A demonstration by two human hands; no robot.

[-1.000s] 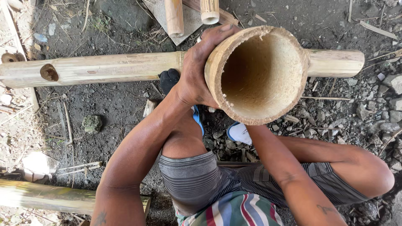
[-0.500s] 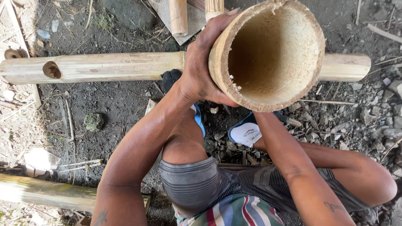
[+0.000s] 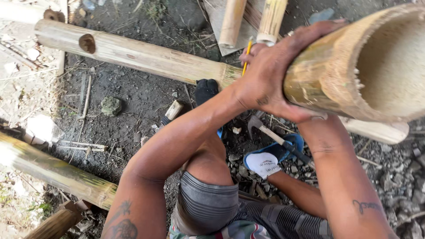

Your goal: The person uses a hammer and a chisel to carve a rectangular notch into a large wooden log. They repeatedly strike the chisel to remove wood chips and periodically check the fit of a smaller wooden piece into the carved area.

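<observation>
Hollow bamboo tube (image 3: 354, 75) lifted off the ground, open end toward the camera; left hand (image 3: 270, 75) wrapped around its outer wall, yellow pencil (image 3: 246, 55) pinched in the same grip. Right hand hidden beneath the tube, grip impossible to judge. Looks like checking or marking the rim; steady support needed next, hatchet (image 3: 270, 132) lying on the dirt below.

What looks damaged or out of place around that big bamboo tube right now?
The hollow bamboo tube in the left hand has a ragged, splintered cut rim along its lower edge. A hammer lies loose on the gravel beside the foot. The right hand is hidden behind the tube. Nothing looks spilled.
</observation>
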